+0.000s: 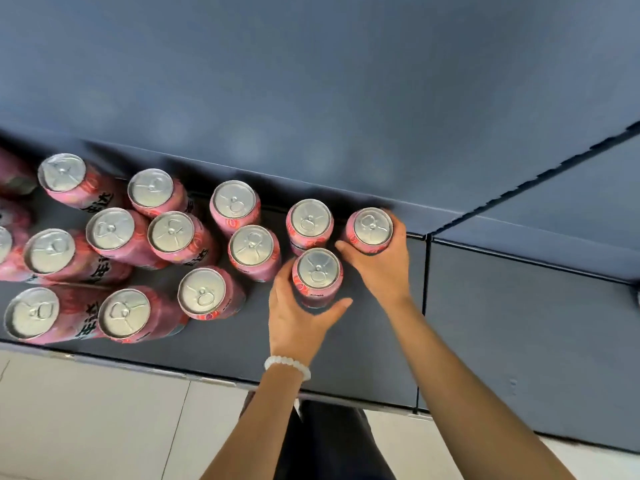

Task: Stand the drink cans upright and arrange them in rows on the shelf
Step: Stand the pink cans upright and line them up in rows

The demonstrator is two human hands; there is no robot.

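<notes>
Several pink drink cans with silver tops stand upright on a dark grey shelf (pixel 363 348). My left hand (pixel 298 320) grips one upright can (pixel 317 271) near the shelf's right end, thumb and fingers curled round its sides. My right hand (pixel 381 268) grips another upright can (pixel 370 227) further back, close to the rear wall. A third can (pixel 309 220) stands just left of that one. The other cans stand loosely grouped to the left, some leaning in the wide-angle view. At the far left edge, pink cans (pixel 14 174) are only partly visible.
A dark blue back wall (pixel 311 98) rises behind the shelf. A vertical divider (pixel 426 306) ends this shelf section on the right, with another grey shelf section (pixel 519 341) beyond. Light floor tiles (pixel 104 410) lie below the shelf's front edge.
</notes>
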